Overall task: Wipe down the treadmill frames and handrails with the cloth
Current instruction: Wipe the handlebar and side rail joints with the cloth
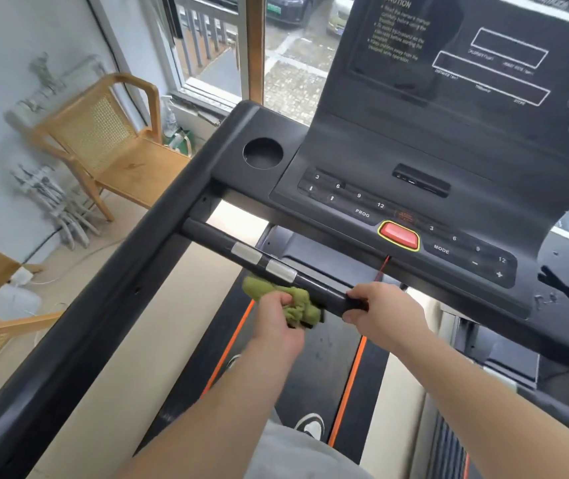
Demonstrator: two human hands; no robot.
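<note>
Fingers (pixel 281 300) of the left hand (pixel 276 319) curl round a bunched green cloth (pixel 298 304), soft and nubbly like terry. They hold it against the near side of the black handrail (pixel 314 285). The right hand (pixel 385 314) grips the same bar just beside the cloth, fingers over the top and thumb underneath.

The handrail is a smooth, glossy round tube running crosswise below the console (pixel 362 157). Two brushed metal plates (pixel 247 253) are set into it left of the cloth. The console is matte dark plastic with a round cup holder (pixel 263 153) and a red button (pixel 398 235) ringed in yellow (a thin red cord hangs below it). A thick black side frame (pixel 86 305) runs diagonally from the lower left up to the console.

Both forearms cross over the black belt (pixel 324 344) with its orange stripes, hiding part of it; a shoe (pixel 310 425) shows between them. Beyond the side frame, a wooden chair (pixel 103 140) with a woven cane back stands by a pale wall.

The screen panel reads "CAUTION" above small print too blurred to read. The keys read "PROG", "MODE", 3, 6, 9 and 12.
</note>
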